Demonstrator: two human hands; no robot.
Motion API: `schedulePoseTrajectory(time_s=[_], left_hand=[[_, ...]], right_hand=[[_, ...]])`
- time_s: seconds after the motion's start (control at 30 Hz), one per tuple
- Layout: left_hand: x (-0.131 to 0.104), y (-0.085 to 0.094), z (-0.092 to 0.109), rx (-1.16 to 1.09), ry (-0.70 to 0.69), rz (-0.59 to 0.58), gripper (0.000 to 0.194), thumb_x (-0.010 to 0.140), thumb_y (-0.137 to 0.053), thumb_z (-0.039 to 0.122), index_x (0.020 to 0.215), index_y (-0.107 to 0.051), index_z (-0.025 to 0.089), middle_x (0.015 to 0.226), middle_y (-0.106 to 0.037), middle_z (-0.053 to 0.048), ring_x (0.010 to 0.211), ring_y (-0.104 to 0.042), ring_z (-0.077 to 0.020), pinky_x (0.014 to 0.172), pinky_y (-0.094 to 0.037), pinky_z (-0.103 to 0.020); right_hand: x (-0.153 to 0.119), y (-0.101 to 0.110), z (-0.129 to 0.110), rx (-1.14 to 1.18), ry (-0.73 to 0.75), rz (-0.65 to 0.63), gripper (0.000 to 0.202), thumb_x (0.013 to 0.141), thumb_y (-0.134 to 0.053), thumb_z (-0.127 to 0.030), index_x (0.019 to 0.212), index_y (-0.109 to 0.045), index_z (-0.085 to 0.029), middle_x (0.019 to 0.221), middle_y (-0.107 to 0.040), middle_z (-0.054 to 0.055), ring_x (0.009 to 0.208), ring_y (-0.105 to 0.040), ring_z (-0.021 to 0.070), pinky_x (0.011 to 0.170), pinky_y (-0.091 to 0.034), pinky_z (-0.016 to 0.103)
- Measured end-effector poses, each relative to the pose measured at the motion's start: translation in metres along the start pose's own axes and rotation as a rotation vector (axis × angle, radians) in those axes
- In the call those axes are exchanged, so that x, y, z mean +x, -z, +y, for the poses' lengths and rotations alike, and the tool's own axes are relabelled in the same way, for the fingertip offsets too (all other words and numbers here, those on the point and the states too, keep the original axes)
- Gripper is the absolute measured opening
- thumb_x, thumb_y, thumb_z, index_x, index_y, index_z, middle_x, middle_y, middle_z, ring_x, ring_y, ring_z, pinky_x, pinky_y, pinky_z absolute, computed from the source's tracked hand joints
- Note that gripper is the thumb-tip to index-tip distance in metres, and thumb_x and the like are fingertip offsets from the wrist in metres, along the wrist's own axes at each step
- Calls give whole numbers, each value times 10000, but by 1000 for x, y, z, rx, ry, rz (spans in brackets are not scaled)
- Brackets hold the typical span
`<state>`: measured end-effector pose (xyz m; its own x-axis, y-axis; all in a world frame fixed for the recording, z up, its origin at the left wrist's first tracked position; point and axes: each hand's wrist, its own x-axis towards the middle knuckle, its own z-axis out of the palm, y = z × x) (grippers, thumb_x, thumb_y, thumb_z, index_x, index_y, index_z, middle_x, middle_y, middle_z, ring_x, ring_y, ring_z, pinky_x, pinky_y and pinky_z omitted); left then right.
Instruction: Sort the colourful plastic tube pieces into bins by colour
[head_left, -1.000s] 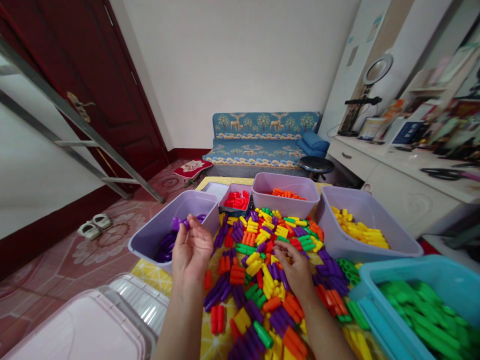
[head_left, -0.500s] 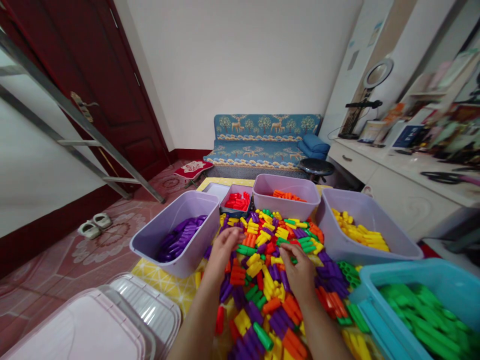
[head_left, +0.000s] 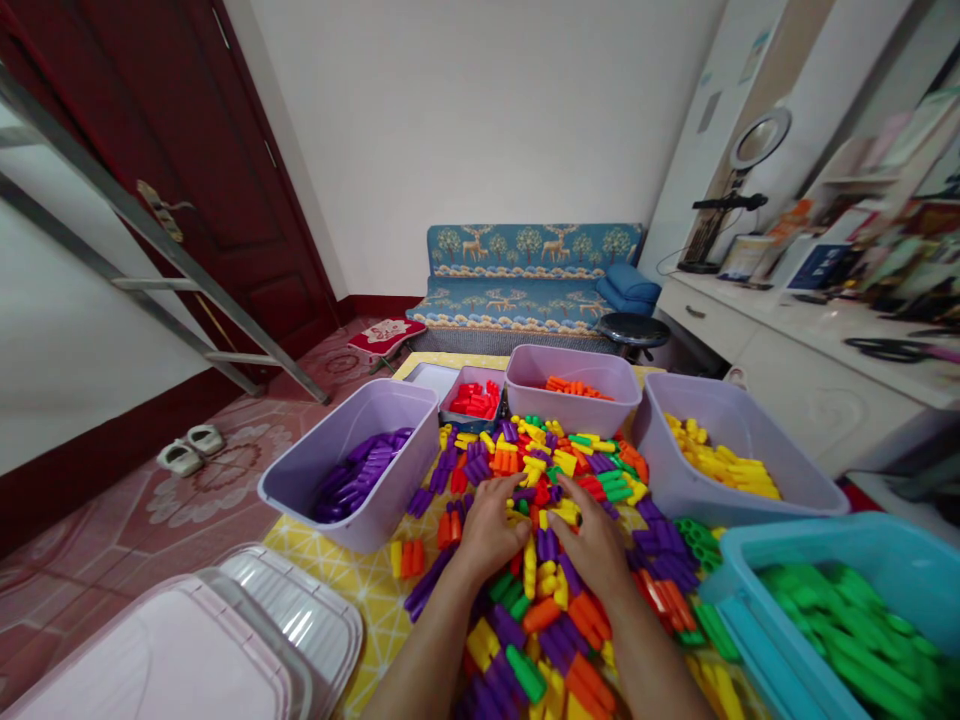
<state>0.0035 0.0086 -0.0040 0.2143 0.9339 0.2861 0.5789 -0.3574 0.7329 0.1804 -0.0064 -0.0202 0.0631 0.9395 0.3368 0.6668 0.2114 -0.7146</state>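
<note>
A heap of mixed purple, yellow, red, orange and green plastic pieces (head_left: 555,635) covers the middle of the table. Over its centre, my left hand (head_left: 491,525) has its fingers bent and apart, with yellow pieces partly hidden beneath them. Close on its right is my right hand (head_left: 592,535), thumb and fingers spread, touching or just above yellow pieces. Sorted by colour, purple pieces (head_left: 364,475) lie in the left lilac bin, orange ones (head_left: 577,387) in the back bin, yellow ones (head_left: 724,465) in the right bin and red ones (head_left: 474,400) in a small box.
Green pieces (head_left: 855,630) fill part of a turquoise bin (head_left: 832,540) at the right front. Stacked lids (head_left: 172,650) lie at the left front. Behind the table are a blue sofa (head_left: 517,300) and a black stool (head_left: 634,330). A ladder (head_left: 161,285) leans at the left.
My left hand has moved right and down, closer to my right hand. Purple and red pieces it covered now show at the heap's left side.
</note>
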Motion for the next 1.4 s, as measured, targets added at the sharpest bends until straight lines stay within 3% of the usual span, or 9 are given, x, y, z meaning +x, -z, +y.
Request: schedulePoseTrajectory(time_s=[0.27, 0.57, 0.83, 0.97, 1.2, 1.4], left_hand=[[0, 0, -4, -107, -22, 42, 450, 653, -643, 68, 1081, -673, 206, 1031, -683, -50, 1015, -563, -223, 920, -443, -370], [1, -3, -8, -170, 18, 132, 207, 788, -631, 200, 978, -713, 199, 930, -712, -62, 938, -605, -217, 846, -462, -350], [0, 3, 2, -145, -9, 190, 151, 751, -689, 207, 897, -726, 220, 934, -713, -47, 956, -604, -214, 914, -430, -371], [-1, 2, 0, -172, 5, 203, 166, 731, -704, 188, 890, -732, 224, 914, -703, -50, 939, -608, -212, 896, -446, -368], [-2, -2, -7, -284, 28, 257, 295, 745, -597, 67, 959, -726, 223, 894, -677, -50, 890, -620, -186, 832, -479, -324], [-1, -7, -14, -444, 98, 310, 236, 759, -639, 173, 983, -714, 190, 937, -712, -69, 891, -655, -196, 834, -500, -319]], right_hand=[[2, 1, -7, 71, 101, -17, 418, 764, -553, -205, 1175, -622, -234, 1133, -655, 56, 1088, -585, 228, 960, -458, 400], [1, -1, -8, 121, 79, 10, 323, 821, -576, -319, 1122, -636, -220, 1095, -675, 70, 1032, -612, 238, 921, -466, 407], [-2, 1, -18, 197, 2, 103, 315, 773, -641, -397, 1016, -630, -197, 986, -688, 80, 927, -636, 248, 849, -495, 398], [-3, 2, -17, 226, 12, 131, 313, 787, -628, -379, 1045, -618, -201, 1026, -686, 82, 966, -633, 246, 871, -495, 399], [-3, 3, -14, 273, 60, 107, 334, 854, -505, -302, 1158, -608, -208, 1154, -671, 75, 1081, -617, 229, 940, -482, 388], [-2, -2, -12, 268, 32, 43, 338, 838, -537, -309, 1150, -619, -208, 1121, -685, 77, 1025, -642, 229, 905, -505, 381]])
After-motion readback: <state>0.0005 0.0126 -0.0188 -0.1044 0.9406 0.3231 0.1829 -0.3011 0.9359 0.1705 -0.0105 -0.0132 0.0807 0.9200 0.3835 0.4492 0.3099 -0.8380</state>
